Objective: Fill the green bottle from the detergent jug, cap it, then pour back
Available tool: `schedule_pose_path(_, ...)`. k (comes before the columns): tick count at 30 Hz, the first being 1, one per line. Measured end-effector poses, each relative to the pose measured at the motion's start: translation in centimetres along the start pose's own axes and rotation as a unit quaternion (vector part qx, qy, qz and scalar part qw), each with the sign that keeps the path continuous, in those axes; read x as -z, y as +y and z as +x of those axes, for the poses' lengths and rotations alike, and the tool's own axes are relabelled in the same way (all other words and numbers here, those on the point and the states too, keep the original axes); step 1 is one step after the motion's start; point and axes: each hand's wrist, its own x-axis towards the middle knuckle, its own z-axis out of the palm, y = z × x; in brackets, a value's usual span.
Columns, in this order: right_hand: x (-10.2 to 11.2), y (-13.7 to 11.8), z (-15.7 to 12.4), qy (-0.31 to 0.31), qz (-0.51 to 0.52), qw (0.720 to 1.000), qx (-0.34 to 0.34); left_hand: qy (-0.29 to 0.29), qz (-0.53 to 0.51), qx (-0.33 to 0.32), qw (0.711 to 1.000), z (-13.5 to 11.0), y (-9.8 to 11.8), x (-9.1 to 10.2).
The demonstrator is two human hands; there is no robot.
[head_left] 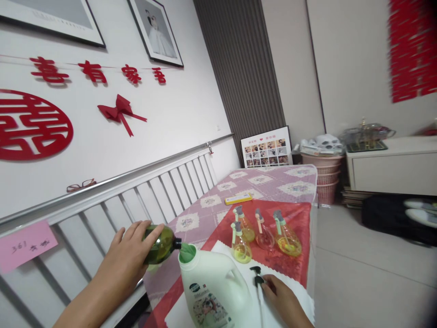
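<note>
My left hand (pixel 131 246) is wrapped round a dark green bottle (pixel 160 248), tipped on its side. Its black neck meets the wide open mouth of a pale green jug (pixel 213 282), and green shows inside that mouth. The jug has a side handle and a printed label, and stands on a white cloth (pixel 300 296). To its right, my right hand (pixel 278 296) pinches a black pump head (pixel 257 275) with a long pale tube hanging down. Behind them stand several clear spray bottles (pixel 288 241), some with yellow liquid inside.
A red cloth (pixel 303 218) lies under the spray bottles on a purple patterned bed cover (pixel 232 175). Near it is a yellow-edged box (pixel 239 198). White bed rails (pixel 164 196) run along the left. Pink baskets (pixel 327 182) and a white cabinet (pixel 396 168) stand at the back right.
</note>
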Motion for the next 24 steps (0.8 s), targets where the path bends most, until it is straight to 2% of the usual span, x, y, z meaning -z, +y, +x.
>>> schedule_pose_path(6,-0.1,0.2,0.0,-0.002,-0.005,1.0,-0.002,-0.003,-0.001,-0.013,1.0,0.3,-0.5,-0.6)
schedule_pose_path(18,-0.3,0.7,0.3,-0.002,-0.005,1.0,0.004,-0.055,0.025,-0.01,0.998,1.1,0.1,1.0)
schedule_pose_path(24,-0.3,0.6,0.3,0.002,-0.001,1.0,0.003,-0.052,0.04,-0.021,0.998,1.1,0.0,1.3)
